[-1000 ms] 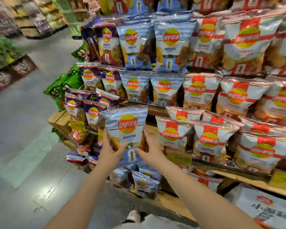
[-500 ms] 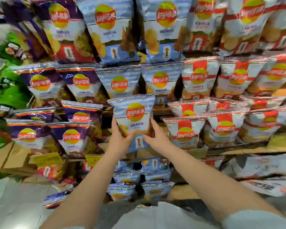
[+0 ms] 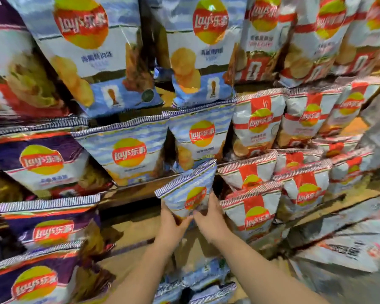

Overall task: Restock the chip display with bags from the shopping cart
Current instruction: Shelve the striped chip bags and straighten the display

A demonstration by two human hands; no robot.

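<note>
Stacked wooden display shelves (image 3: 138, 189) of chip packets fill the background, where the left hand (image 3: 170, 224) and right hand (image 3: 210, 218) grip a tilted blue-and-white striped chip bag (image 3: 190, 189) beside red-and-white bags (image 3: 252, 212).

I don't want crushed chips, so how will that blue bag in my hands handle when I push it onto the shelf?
The blue bag looks puffy and crinkled, so probably light and floppy; its glossy film may slip.
</note>
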